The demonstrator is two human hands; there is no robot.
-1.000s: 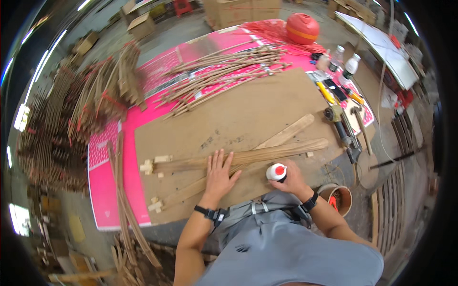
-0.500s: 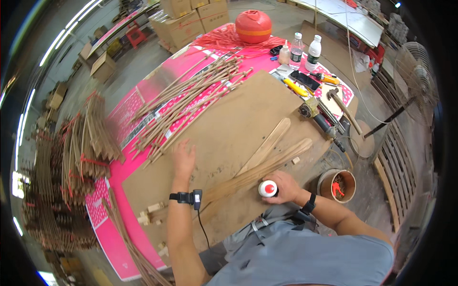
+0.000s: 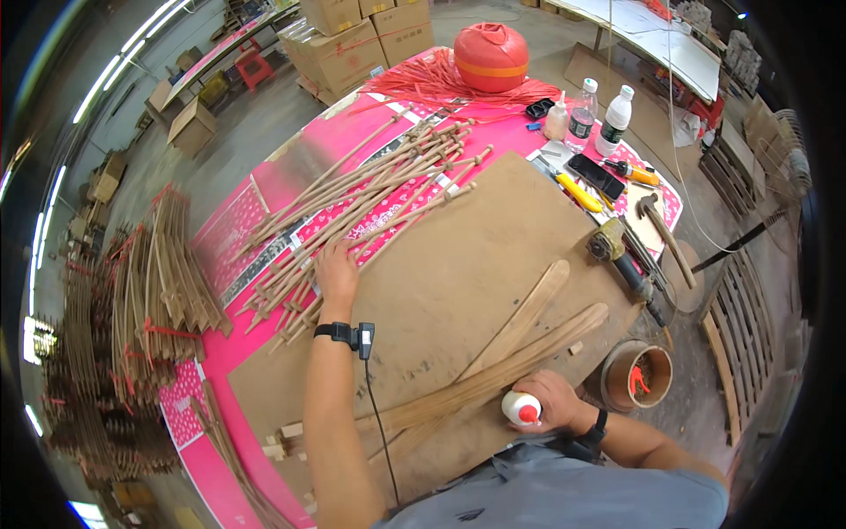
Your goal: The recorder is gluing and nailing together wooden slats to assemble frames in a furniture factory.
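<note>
My right hand (image 3: 548, 397) is wrapped around a white squeeze bottle (image 3: 515, 404) with a red tip, close to the table's near edge. My left hand (image 3: 337, 275) reaches to the near side of a pile of thin wooden sticks (image 3: 388, 196) with knob-like pieces on them. Its fingers are bent over a stick there; the fingertips are partly hidden. Between my hands, long flat wooden slats (image 3: 476, 375) lie side by side on brown board (image 3: 423, 273). Another slat (image 3: 520, 313) with a rounded end rests at an angle beyond them.
At the right lie a power tool (image 3: 627, 264), a hammer (image 3: 665, 234), a phone (image 3: 596, 176) and a yellow-handled cutter (image 3: 577, 191). Bottles (image 3: 615, 121) and a red ball-shaped bundle (image 3: 491, 57) stand farther back. A bucket (image 3: 636, 376) is beside the table; bundled sticks (image 3: 163, 273) stand left.
My left hand has moved forward from above the brown board onto the stick pile, its fingers closing. The bottle in my right hand has tilted, its red tip now toward me. The whole view has shifted slightly.
</note>
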